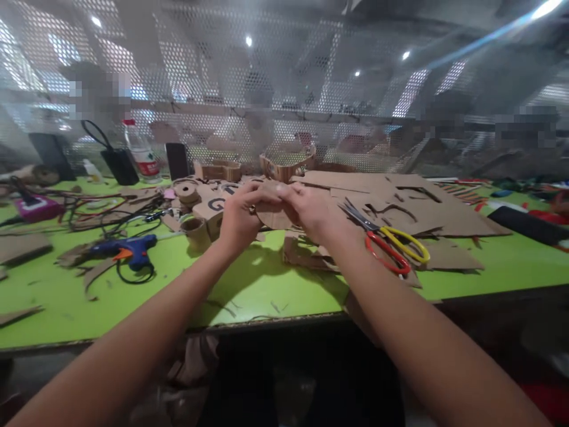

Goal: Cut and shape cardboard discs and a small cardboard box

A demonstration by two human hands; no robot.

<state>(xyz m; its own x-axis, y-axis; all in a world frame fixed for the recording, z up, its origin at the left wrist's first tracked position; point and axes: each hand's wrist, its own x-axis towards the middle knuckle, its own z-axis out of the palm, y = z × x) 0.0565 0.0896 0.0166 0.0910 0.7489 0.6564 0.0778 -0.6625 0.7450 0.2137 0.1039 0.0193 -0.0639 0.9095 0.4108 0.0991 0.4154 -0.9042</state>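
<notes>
Both my hands meet above the green table (249, 284), near its middle. My left hand (240, 216) and my right hand (311, 210) are closed, fingers pinching a rounded piece of brown cardboard (272, 216) held between them, a little above the tabletop. Only the lower part of the piece shows below my fingers. Scissors (391, 240) with one red and one yellow handle lie just right of my right hand. A small cardboard tube (195, 230) stands just left of my left hand.
A blue hot glue gun (128, 249) with its cable lies at the left. Large cut cardboard sheets (400, 201) cover the back right. Tape rolls (186, 191), a cardboard ring (287, 163), a water bottle (141, 153), a phone (176, 160) and a mesh screen stand behind.
</notes>
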